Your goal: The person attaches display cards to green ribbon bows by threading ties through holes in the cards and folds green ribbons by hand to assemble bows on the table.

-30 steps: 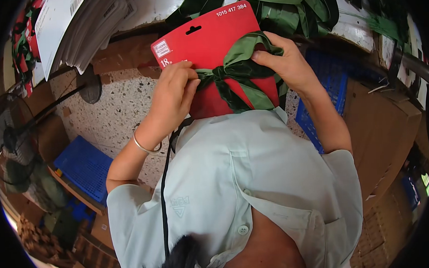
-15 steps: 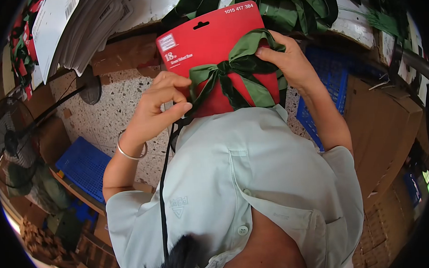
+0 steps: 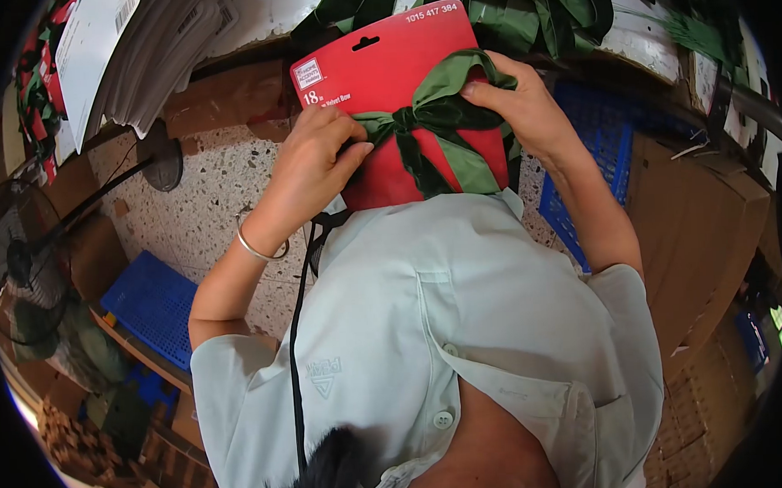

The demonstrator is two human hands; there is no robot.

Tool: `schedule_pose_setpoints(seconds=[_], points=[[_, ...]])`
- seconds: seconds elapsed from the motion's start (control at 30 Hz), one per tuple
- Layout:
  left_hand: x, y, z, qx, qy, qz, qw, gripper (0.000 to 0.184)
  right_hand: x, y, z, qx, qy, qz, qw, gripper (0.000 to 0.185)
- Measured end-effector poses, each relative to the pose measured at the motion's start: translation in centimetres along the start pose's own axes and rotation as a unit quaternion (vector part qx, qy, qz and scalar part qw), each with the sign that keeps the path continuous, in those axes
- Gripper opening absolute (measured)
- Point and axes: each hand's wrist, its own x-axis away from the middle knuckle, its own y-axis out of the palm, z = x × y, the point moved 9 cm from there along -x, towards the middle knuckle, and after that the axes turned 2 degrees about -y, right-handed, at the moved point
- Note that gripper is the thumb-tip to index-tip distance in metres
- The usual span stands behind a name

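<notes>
Pinching left loop of green bow point(image 3: 410, 119) with left hand point(image 3: 328, 151), fingertips partly hidden; pinching right loop with right hand point(image 3: 513, 90), thumb in front. Tied across red card point(image 3: 392, 69) — could skew if tugged unevenly, or crease if squeezed hard.

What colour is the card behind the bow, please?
The card is red; see the head view.
</notes>
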Motion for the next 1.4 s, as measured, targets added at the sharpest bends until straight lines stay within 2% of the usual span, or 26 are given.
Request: schedule_pose_setpoints(seconds=[0.1, 0.17, 0.2, 0.37, 0.43, 0.53, 0.57, 0.6, 0.63, 0.67, 0.73, 0.77, 0.8, 0.83, 0.87, 0.9, 0.97, 1.03, 1.13, 1.2, 1.27, 1.4], points=[[-0.9, 1.3, 0.3, 0.052, 0.005, -0.003, 0.999, 0.014, -0.4, -0.6, 0.1, -0.005, -0.001, 0.011, 1.000, 0.028], [-1.7, 0.6, 0.1, 0.127, -0.029, 0.069, 0.989, 0.011, -0.6, -1.0, -0.4, -0.010, -0.007, 0.018, 1.000, 0.028], [-2.4, 0.2, 0.1, 0.126, -0.022, 0.072, 0.989, 0.011, -0.8, -1.2, -0.9, -0.024, -0.012, 0.027, 0.999, 0.028], [-6.9, -4.8, 3.3, 0.083, 0.085, 0.115, 0.986, 0.009, -2.4, -3.0, -6.6, -0.088, -0.062, 0.027, 0.994, 0.030], [-7.9, -6.2, 4.4, 0.099, 0.098, 0.106, 0.985, 0.010, -2.7, -3.7, -9.2, -0.073, -0.091, 0.013, 0.993, 0.031], [-10.1, -6.9, 4.6, 0.013, 0.117, 0.151, 0.982, 0.015, -4.5, -5.1, -10.5, 0.008, -0.154, 0.046, 0.987, 0.029], [-11.3, -6.1, 3.6, 0.012, 0.120, 0.153, 0.981, 0.015, -5.8, -6.2, -10.0, 0.099, -0.155, 0.080, 0.980, 0.034], [-12.3, -5.0, 2.5, -0.008, 0.119, 0.161, 0.980, 0.016, -5.7, -7.0, -10.7, 0.230, -0.196, 0.157, 0.940, 0.038], [-13.2, -4.5, 2.1, -0.029, 0.118, 0.168, 0.978, 0.016, -5.4, -7.4, -11.9, 0.354, -0.232, 0.231, 0.876, 0.042], [-13.4, -4.2, 2.0, -0.031, 0.114, 0.168, 0.979, 0.017, -4.3, -6.5, -14.0, 0.453, -0.322, 0.266, 0.788, 0.049], [-13.5, -4.1, 1.7, -0.017, 0.099, 0.167, 0.981, 0.016, -1.5, -3.7, -17.0, 0.585, -0.445, 0.311, 0.603, 0.052], [-13.5, -4.1, 1.5, -0.007, 0.086, 0.166, 0.982, 0.015, -0.9, -2.6, -17.5, 0.557, -0.469, 0.280, 0.626, 0.048], [-13.5, -4.0, 1.4, -0.004, 0.083, 0.162, 0.983, 0.015, -1.0, -1.6, -17.1, 0.520, -0.473, 0.215, 0.677, 0.040], [-13.7, -3.9, 1.3, -0.001, 0.077, 0.151, 0.985, 0.016, -1.4, -0.4, -15.7, 0.508, -0.483, 0.161, 0.695, 0.036], [-13.8, -3.8, 1.2, 0.001, 0.072, 0.143, 0.987, 0.018, -2.5, 0.3, -14.1, 0.481, -0.467, 0.111, 0.733, 0.031], [-13.8, -4.0, 1.2, 0.002, 0.070, 0.141, 0.988, 0.018, -3.1, 0.6, -13.4, 0.480, -0.466, 0.111, 0.735, 0.031], [-13.9, -3.9, 1.1, 0.005, 0.065, 0.120, 0.991, 0.016, -6.1, 0.7, -10.8, 0.537, -0.363, 0.065, 0.759, 0.024], [-13.8, -3.9, 0.7, 0.011, 0.064, 0.122, 0.990, 0.015, -7.0, 0.3, -10.1, 0.535, -0.359, 0.051, 0.763, 0.028], [-13.7, -4.0, 0.3, 0.061, 0.050, 0.151, 0.985, 0.013, -6.7, 0.5, -9.8, 0.528, -0.388, 0.055, 0.753, 0.022], [-13.7, -4.3, -0.2, 0.104, 0.035, 0.178, 0.978, 0.012, -6.3, 0.6, -9.5, 0.538, -0.434, 0.075, 0.719, 0.024], [-13.9, -4.0, 0.9, 0.005, 0.079, 0.163, 0.983, 0.011, -6.3, 0.6, -9.5, 0.533, -0.439, 0.077, 0.719, 0.025], [-14.0, -3.7, 1.4, -0.028, 0.072, 0.127, 0.989, 0.012, -6.1, 0.5, -9.6, 0.527, -0.450, 0.082, 0.716, 0.025]])
